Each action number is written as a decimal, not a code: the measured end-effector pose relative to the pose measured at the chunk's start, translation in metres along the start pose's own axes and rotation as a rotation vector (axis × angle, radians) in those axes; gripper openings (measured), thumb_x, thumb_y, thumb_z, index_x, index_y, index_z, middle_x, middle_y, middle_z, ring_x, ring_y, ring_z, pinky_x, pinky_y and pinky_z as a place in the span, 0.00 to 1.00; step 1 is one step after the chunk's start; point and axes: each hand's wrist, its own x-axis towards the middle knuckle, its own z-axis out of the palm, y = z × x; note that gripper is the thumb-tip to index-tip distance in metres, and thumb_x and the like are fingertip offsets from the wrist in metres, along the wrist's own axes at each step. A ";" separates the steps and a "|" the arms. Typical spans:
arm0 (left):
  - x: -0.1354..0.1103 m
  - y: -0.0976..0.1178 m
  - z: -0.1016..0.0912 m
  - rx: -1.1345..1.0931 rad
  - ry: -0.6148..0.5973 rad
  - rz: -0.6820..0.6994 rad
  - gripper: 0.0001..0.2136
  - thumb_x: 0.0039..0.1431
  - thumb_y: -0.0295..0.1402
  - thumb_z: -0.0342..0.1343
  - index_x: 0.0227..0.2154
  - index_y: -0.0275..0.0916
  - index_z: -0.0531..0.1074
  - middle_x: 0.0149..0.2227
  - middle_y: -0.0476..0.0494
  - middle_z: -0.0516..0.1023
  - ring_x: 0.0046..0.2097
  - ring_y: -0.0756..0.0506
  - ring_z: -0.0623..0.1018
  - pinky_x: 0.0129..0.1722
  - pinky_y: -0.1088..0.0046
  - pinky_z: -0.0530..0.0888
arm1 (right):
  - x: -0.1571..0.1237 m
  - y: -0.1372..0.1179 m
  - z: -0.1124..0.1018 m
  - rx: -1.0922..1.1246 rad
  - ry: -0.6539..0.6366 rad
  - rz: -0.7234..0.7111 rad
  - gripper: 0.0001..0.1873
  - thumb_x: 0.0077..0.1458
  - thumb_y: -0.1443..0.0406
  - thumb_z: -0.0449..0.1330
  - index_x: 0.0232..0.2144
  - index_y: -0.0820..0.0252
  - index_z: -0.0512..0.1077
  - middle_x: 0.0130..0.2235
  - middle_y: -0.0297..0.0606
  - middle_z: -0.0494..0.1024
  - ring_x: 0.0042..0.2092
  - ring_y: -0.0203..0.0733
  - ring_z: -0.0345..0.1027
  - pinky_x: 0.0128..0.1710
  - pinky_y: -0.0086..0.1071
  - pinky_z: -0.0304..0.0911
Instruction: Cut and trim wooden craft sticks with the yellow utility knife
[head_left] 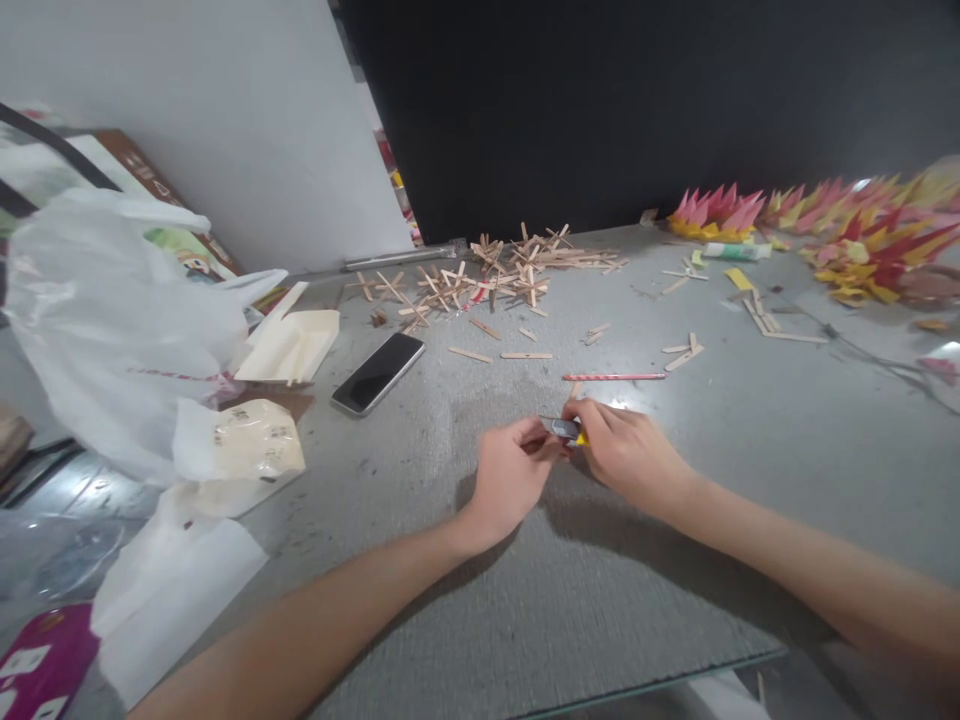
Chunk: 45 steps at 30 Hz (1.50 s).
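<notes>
My right hand is closed around a utility knife with a grey front and a yellow part. The knife's front end points left, toward my left hand. My left hand's fingertips are pinched together close to the blade, and what lies between them is too small and hidden to name. Just above my right fingers, the end of a thin wooden stick shows. A red patterned pencil lies on the table right beyond my hands.
Farther back is a heap of wooden sticks, with several loose ones nearer. A phone, a white plastic bag and wrappers stand left. At back right are a glue stick and pointed paper shapes. The glass edge runs in front.
</notes>
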 end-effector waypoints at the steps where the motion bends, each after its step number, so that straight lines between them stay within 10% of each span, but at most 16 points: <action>1: 0.001 0.000 0.000 -0.020 0.005 -0.005 0.05 0.58 0.28 0.60 0.27 0.39 0.77 0.30 0.45 0.85 0.35 0.42 0.86 0.37 0.67 0.83 | 0.000 0.000 0.000 -0.005 0.001 0.005 0.10 0.62 0.74 0.53 0.44 0.59 0.66 0.36 0.41 0.80 0.33 0.44 0.76 0.28 0.33 0.56; 11: 0.012 0.005 -0.002 -0.317 0.094 -0.094 0.11 0.59 0.38 0.67 0.37 0.35 0.79 0.31 0.41 0.86 0.32 0.43 0.86 0.39 0.65 0.85 | -0.005 0.011 0.002 0.199 0.114 0.298 0.09 0.69 0.63 0.52 0.47 0.59 0.69 0.37 0.43 0.82 0.34 0.45 0.76 0.33 0.35 0.64; 19: 0.007 0.005 -0.003 -0.258 0.014 -0.076 0.11 0.60 0.38 0.67 0.38 0.34 0.82 0.33 0.40 0.86 0.32 0.44 0.86 0.36 0.68 0.84 | 0.010 0.011 -0.023 0.882 0.160 0.691 0.18 0.64 0.49 0.61 0.39 0.58 0.74 0.22 0.26 0.61 0.23 0.33 0.54 0.23 0.30 0.52; 45: 0.008 0.007 -0.007 -0.294 -0.139 -0.091 0.11 0.61 0.40 0.67 0.35 0.35 0.83 0.27 0.44 0.82 0.28 0.49 0.80 0.33 0.73 0.76 | 0.007 0.018 -0.024 1.189 0.160 0.644 0.16 0.62 0.52 0.66 0.36 0.58 0.74 0.20 0.24 0.58 0.21 0.31 0.50 0.19 0.28 0.49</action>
